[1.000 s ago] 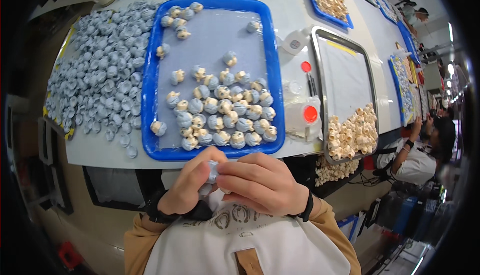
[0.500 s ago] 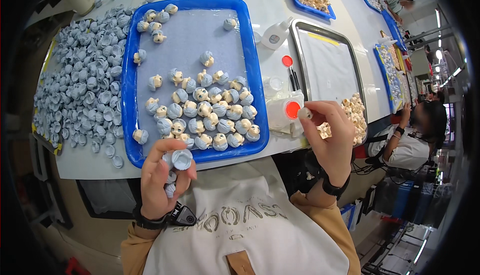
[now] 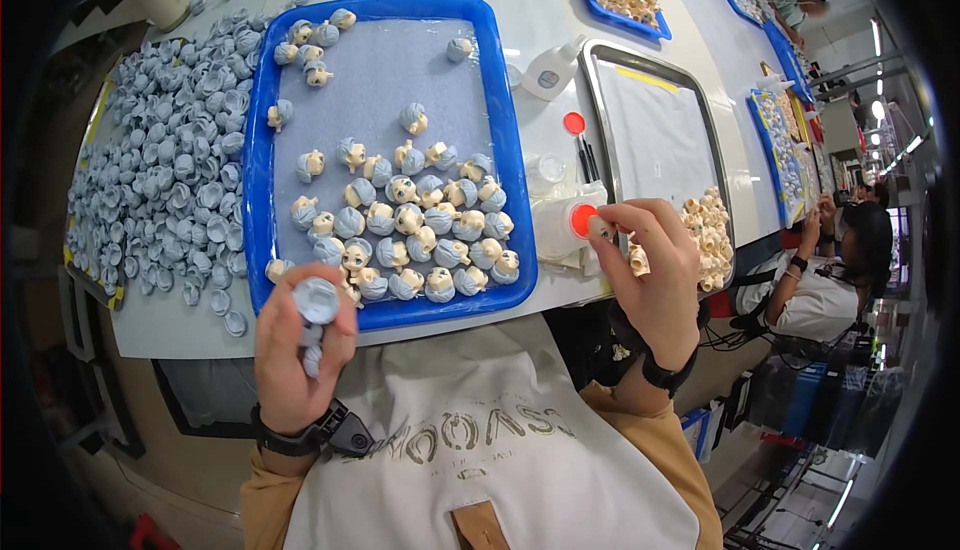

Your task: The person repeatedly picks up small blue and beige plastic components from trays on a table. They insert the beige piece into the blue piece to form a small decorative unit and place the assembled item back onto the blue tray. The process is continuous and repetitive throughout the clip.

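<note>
My left hand [image 3: 297,345] is closed around several blue-grey hair caps at the blue tray's near left corner. One doll hair cap [image 3: 317,300] shows its hollow side up between thumb and forefinger; others sit lower in the palm. My right hand [image 3: 655,275] pinches a small cream doll face piece [image 3: 601,228] by its edge, beside the red-topped container [image 3: 583,218]. In the blue tray [image 3: 517,180] lie many small doll heads [image 3: 409,217] with blue-grey hair, most of them crowded toward the near side.
Loose hair caps [image 3: 180,150] are heaped at the left. To the right stands a metal tray [image 3: 655,140] with cream face pieces [image 3: 708,240] at its near end. A white squeeze bottle [image 3: 553,68] and thin dark tools [image 3: 587,158] lie between the trays. Another person [image 3: 815,285] sits at far right.
My left hand has moved left and slightly down with the caps, the upper one now facing up more. My right hand has shifted slightly left, bringing the face piece nearer the red-topped container.
</note>
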### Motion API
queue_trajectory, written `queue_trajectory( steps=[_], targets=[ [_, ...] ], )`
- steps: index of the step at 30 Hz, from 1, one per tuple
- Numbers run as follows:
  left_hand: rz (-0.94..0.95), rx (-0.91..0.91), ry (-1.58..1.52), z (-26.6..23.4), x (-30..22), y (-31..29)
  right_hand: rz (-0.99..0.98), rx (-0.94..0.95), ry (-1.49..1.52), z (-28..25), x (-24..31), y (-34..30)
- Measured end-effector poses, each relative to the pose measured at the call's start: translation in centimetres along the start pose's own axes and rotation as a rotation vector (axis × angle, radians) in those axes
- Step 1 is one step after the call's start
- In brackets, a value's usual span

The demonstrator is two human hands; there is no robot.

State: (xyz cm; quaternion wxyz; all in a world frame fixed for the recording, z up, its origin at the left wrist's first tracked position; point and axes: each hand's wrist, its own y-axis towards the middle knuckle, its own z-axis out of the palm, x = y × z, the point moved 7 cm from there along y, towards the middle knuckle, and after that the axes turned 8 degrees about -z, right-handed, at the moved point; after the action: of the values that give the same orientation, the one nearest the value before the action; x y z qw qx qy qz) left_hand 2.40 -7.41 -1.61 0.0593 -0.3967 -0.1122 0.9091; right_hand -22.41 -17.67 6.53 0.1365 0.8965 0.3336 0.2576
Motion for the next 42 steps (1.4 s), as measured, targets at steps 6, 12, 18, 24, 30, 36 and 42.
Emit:
queue_trajectory(
  steps=[6, 12, 18, 24, 30, 36, 42],
  targets=[
    [-0.030, -0.011, -0.238, -0.2, -0.2, 0.4, 0.063, -0.154, 0.058, -0.2, 0.0, -1.6],
    [-0.001, 0.041, 0.317, 2.6, 0.4, 0.1, -0.082, -0.259, 0.705, 1.2, 4.4, -1.7],
    [0.043, 0.059, 0.484, 3.2, 0.6, -0.1, -0.264, -0.069, 0.809, 2.8, 8.5, 0.1],
    [0.036, 0.094, 0.507, 3.5, 0.7, -0.5, -0.388, 0.037, 0.591, 4.0, 9.3, 0.1],
    [-0.097, 0.060, 0.442, 2.8, 1.8, -0.6, -0.394, -0.129, 0.345, 4.6, 10.7, -0.5],
    [-0.152, 0.155, 0.612, 2.9, 1.9, -0.8, -0.444, 0.019, 0.239, 5.2, 11.0, -0.9],
    [-0.288, 0.238, 0.676, 2.2, 2.4, -1.4, -0.482, 0.064, 0.310, 5.6, 11.2, -1.4]
  ],
)
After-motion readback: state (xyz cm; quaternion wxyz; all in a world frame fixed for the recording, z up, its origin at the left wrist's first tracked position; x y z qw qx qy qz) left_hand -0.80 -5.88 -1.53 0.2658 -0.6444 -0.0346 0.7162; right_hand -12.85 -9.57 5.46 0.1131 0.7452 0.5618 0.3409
